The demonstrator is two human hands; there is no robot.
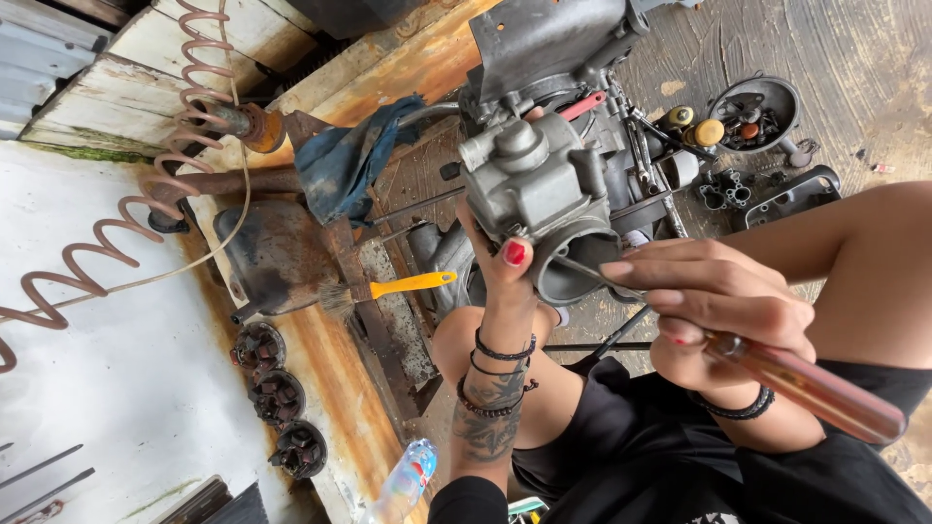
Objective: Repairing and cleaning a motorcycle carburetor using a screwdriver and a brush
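Coiled hose [146,209], reddish brown, loops across the far left above a pale, stained surface [116,388]. Just right of it runs a rusty metal bench edge [330,359], with three dark round parts [279,398] lined up beside its lower stretch. On the bench rests a brush with a yellow handle [393,288], its bristles near a dark rounded metal housing [272,252]. Above that, a blue rag [345,160] is draped over the rusty frame. A clear plastic bottle [403,482] lies at the bottom edge.

At centre, the left hand [505,267] reaches up from a tattooed wrist with dark bead bracelets and is closed around the lower side of a grey carburettor [534,180], thumb with a red nail pressed on the body near its round throat. The carburettor is held up in the air, in front of the engine block [553,49] and above the person's knee.

To the right, the right hand [723,301] is wrapped firmly around a screwdriver with a brown translucent handle [815,388]; the forefinger lies along the thin shaft, whose tip goes into the carburettor's round opening. Further right, on the concrete floor [854,68], sit a round dark bowl of small parts [757,112] and a black cover [791,194].
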